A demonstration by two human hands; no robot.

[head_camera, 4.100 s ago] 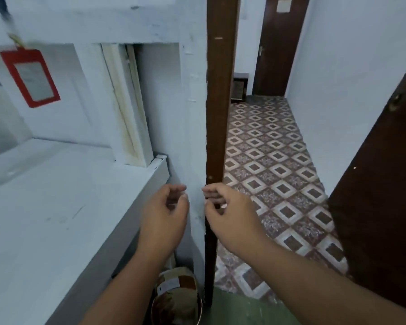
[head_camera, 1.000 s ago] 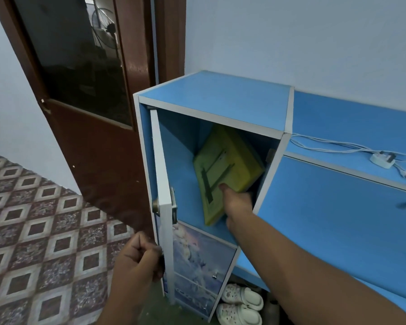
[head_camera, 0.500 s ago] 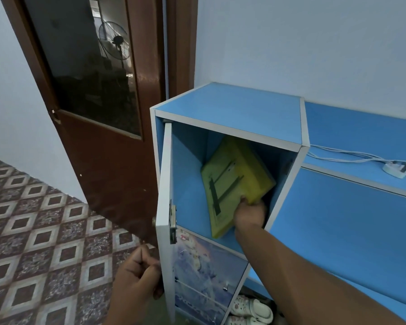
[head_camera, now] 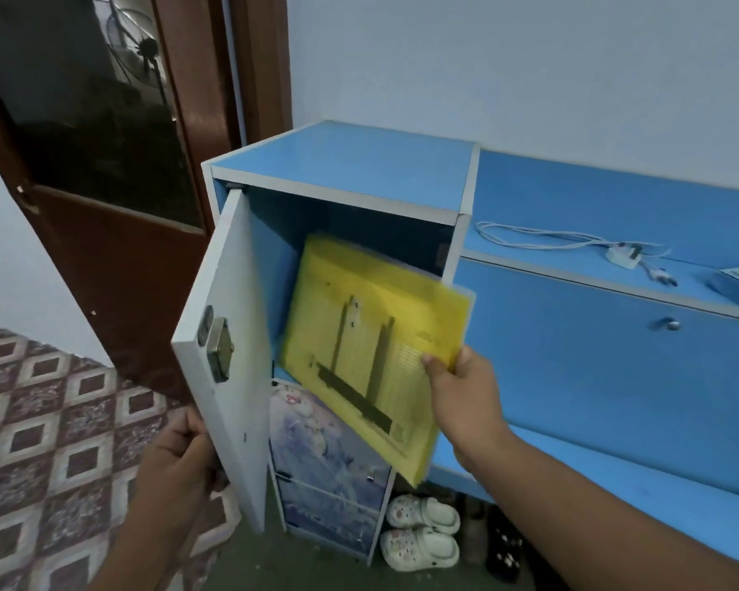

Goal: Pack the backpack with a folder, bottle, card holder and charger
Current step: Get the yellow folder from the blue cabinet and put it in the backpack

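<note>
One of four items in hand, none packed as far as shown.

- yellow folder [head_camera: 372, 351]: pinched near its right edge by right hand [head_camera: 466, 403], thumb on the front face, fingers hidden behind. Tilted, lower corner hanging out past the opening of the blue cabinet [head_camera: 338, 164], upper left part inside the compartment.
- left hand [head_camera: 180, 462]: curled round the lower free edge of the cabinet door [head_camera: 227, 334], holding it open.
- white plug and cable [head_camera: 623, 255]: probably the charger, lying loose on the low blue worktop [head_camera: 551, 194] to the right, well apart from both hands, untouched.
- Backpack, bottle, card holder: not in view.

Judged stage: fetching only. Leaves the folder to clear the cabinet and go into the bag, then the other three items.

Edges and room:
- Left limit: inner face of the door, with a metal latch [head_camera: 216, 347] standing proud just beside the folder's left edge; possible snag.
- Right limit: the cabinet's right upright; the folder's upper right corner sits in front of it.
- Below: picture-fronted drawers [head_camera: 329, 462], then white clogs [head_camera: 421, 531] on the floor.
- Open room toward the person and rightward over the worktop; brown door [head_camera: 116, 249] close behind the cabinet door on the left.
</note>
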